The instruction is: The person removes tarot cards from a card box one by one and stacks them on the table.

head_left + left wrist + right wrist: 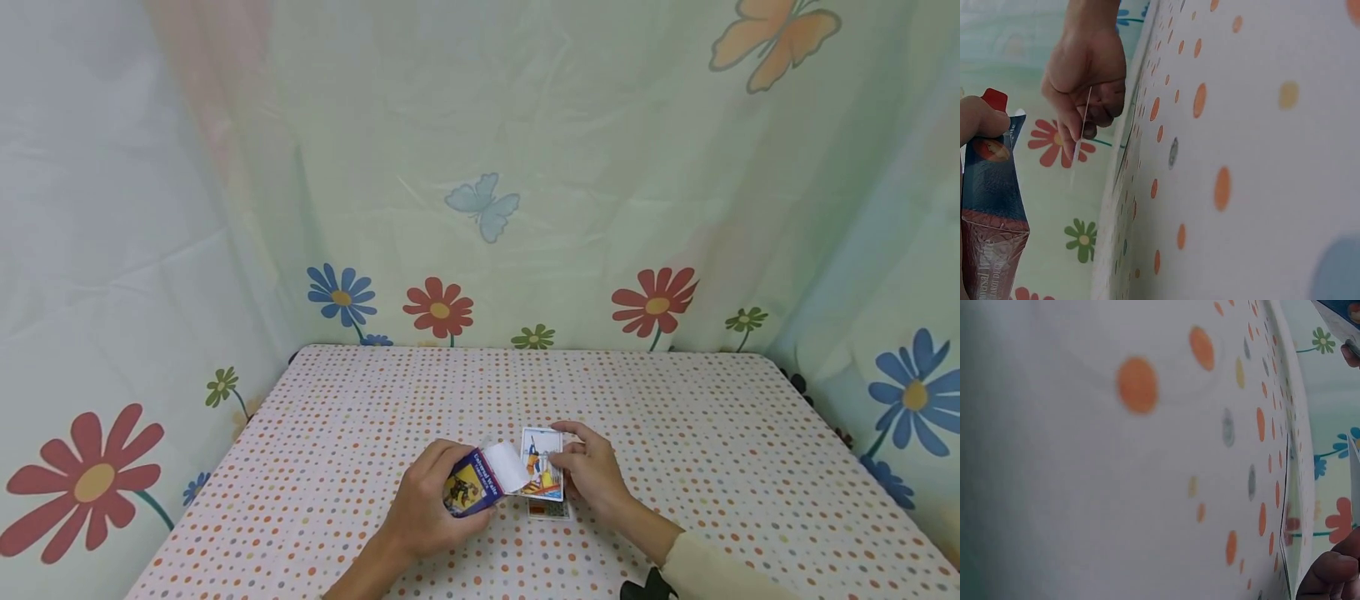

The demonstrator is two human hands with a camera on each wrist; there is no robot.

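My left hand point(426, 510) grips a small blue and yellow tarot deck box point(471, 485), its white flap point(507, 467) sticking out toward the right. Printing on the box point(991, 250) shows in the left wrist view. Between the thumb and fingers of my right hand point(596, 473) is a tarot card point(542, 460), its picture side facing up in the head view. The same card point(1087, 112) appears nearly edge-on in the left wrist view, apart from the box there. Just below it in the head view, another card point(549, 510) lies on the table, partly covered from sight.
A polka-dot cloth point(360, 417) covers the table. Behind it hangs a pale curtain point(375, 125) printed with flowers and butterflies, which also closes in both sides. A black object point(648, 586) is near the right sleeve point(712, 571) at the front edge.
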